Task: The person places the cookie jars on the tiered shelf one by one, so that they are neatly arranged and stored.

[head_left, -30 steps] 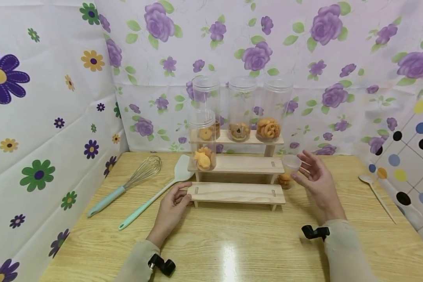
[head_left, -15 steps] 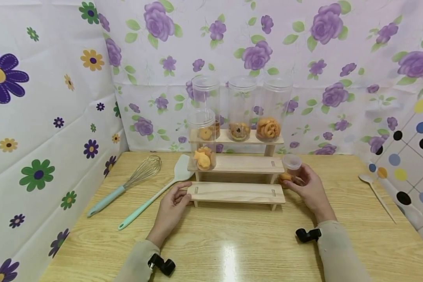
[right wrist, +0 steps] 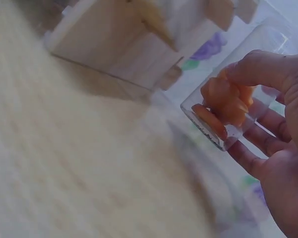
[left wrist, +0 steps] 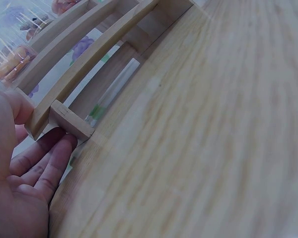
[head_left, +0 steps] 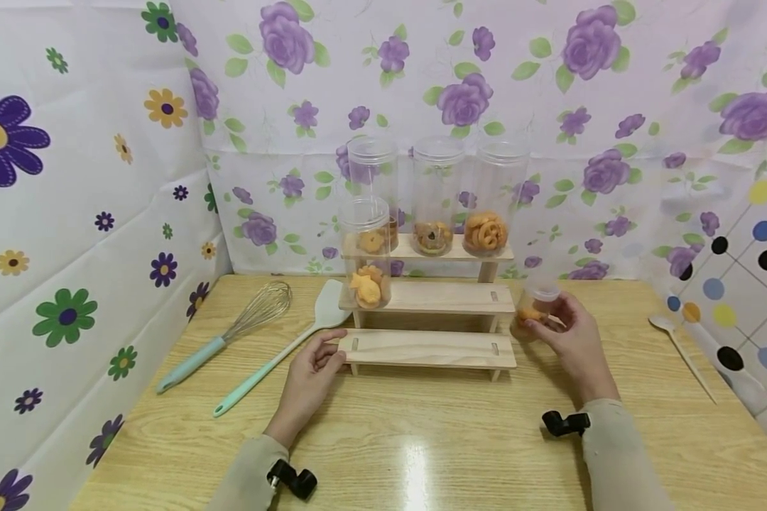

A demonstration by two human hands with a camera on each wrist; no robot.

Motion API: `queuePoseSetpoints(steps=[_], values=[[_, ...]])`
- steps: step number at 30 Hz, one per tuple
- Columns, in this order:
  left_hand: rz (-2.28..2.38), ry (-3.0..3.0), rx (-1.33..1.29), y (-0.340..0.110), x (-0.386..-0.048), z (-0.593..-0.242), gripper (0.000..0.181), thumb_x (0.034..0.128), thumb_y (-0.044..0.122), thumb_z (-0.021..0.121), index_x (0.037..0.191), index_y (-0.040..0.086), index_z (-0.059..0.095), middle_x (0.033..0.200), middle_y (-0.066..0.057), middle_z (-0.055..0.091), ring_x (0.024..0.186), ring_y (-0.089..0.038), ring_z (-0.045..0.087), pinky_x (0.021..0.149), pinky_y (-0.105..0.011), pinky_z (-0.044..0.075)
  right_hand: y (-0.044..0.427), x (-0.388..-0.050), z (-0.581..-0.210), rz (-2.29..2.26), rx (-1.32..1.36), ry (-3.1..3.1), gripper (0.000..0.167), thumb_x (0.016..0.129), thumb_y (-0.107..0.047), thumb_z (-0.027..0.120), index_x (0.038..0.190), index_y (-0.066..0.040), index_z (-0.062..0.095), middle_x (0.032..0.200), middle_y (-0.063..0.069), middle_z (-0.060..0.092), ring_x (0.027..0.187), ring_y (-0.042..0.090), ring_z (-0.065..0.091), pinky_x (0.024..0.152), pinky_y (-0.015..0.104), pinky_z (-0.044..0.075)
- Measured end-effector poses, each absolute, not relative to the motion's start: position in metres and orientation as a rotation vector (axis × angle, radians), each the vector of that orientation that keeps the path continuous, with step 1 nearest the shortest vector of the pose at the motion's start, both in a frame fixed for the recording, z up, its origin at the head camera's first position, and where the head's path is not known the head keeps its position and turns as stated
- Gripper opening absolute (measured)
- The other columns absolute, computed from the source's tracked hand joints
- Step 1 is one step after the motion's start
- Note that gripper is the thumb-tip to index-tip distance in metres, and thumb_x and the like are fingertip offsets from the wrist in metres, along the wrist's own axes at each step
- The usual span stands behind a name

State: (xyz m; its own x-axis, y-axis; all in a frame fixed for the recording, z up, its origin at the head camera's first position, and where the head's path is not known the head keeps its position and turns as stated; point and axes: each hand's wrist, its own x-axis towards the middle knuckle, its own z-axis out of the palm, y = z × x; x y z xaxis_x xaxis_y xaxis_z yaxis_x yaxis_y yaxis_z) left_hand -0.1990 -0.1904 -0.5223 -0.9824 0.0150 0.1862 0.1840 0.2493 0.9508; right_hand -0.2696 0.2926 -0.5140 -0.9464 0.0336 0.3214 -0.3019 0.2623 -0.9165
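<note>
A three-tier wooden display rack (head_left: 425,348) stands mid-table in the head view. My left hand (head_left: 308,376) grips the left end of its lowest shelf; in the left wrist view the thumb is at the board (left wrist: 64,94), with fingers curled beneath by the leg. Right of the rack, my right hand (head_left: 575,344) holds a short clear jar (head_left: 529,312) of orange biscuits between thumb and fingers. The right wrist view shows the jar (right wrist: 226,101) apparently off the table. One tall jar of biscuits (head_left: 366,280) sits on the middle shelf's left end.
Several tall clear jars, such as the ring-biscuit one (head_left: 486,227), line the top shelf. On the table's left lie a whisk (head_left: 230,333) and a spatula (head_left: 294,344). A white spoon (head_left: 680,355) lies far right. Floral cloth (head_left: 422,71) hangs behind.
The right hand has closed round the short jar and moved it slightly right, away from the rack. The left hand has stayed on the lowest shelf.
</note>
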Motion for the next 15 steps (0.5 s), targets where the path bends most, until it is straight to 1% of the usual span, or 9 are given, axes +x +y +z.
queuePoseSetpoints(steps=[2, 7, 10, 12, 15], values=[[-1.828, -2.373, -0.192, -0.19, -0.199, -0.522, 0.036, 0.1132, 0.017, 0.068, 0.148, 0.027, 0.069, 0.119, -0.008, 0.08, 0.109, -0.023, 0.076, 0.091, -0.028, 0.06, 0.296, -0.268, -0.509, 1.737, 0.224, -2.235, 0.061, 0.1, -0.01, 0.085, 0.155, -0.011, 0.058, 0.14, 0.022, 0.065, 0.126, 0.015, 0.065, 0.103, 0.016, 0.055], [-1.826, -2.373, -0.193, -0.19, -0.2, -0.523, 0.035, 0.1132, 0.018, 0.068, 0.147, 0.028, 0.069, 0.119, -0.008, 0.08, 0.109, -0.023, 0.076, 0.091, -0.028, 0.06, 0.303, -0.264, -0.489, 1.685, 0.236, -2.146, 0.059, 0.098, 0.0, 0.084, 0.152, -0.007, 0.061, 0.135, 0.015, 0.068, 0.123, 0.017, 0.065, 0.102, 0.017, 0.055], [-1.83, -2.37, -0.188, -0.191, -0.2, -0.523, 0.036, 0.1131, 0.017, 0.068, 0.147, 0.027, 0.07, 0.12, -0.008, 0.08, 0.109, -0.023, 0.075, 0.091, -0.027, 0.06, 0.302, -0.261, -0.472, 1.65, 0.274, -2.098, 0.059, 0.097, 0.004, 0.084, 0.151, -0.006, 0.063, 0.132, 0.013, 0.069, 0.122, 0.018, 0.065, 0.101, 0.017, 0.054], [-1.832, -2.371, -0.186, -0.191, -0.2, -0.523, 0.036, 0.1131, 0.017, 0.068, 0.148, 0.026, 0.069, 0.12, -0.008, 0.08, 0.11, -0.022, 0.075, 0.091, -0.027, 0.059, 0.3, -0.258, -0.46, 1.643, 0.308, -2.066, 0.061, 0.096, 0.005, 0.084, 0.152, -0.006, 0.063, 0.131, 0.013, 0.068, 0.121, 0.019, 0.065, 0.1, 0.017, 0.054], [-1.837, -2.37, -0.183, -0.19, -0.2, -0.524, 0.036, 0.113, 0.017, 0.068, 0.148, 0.026, 0.069, 0.121, -0.008, 0.08, 0.11, -0.022, 0.075, 0.091, -0.027, 0.059, 0.295, -0.255, -0.446, 1.668, 0.375, -2.005, 0.063, 0.094, 0.01, 0.083, 0.152, -0.004, 0.063, 0.131, 0.016, 0.066, 0.12, 0.022, 0.065, 0.1, 0.019, 0.054]])
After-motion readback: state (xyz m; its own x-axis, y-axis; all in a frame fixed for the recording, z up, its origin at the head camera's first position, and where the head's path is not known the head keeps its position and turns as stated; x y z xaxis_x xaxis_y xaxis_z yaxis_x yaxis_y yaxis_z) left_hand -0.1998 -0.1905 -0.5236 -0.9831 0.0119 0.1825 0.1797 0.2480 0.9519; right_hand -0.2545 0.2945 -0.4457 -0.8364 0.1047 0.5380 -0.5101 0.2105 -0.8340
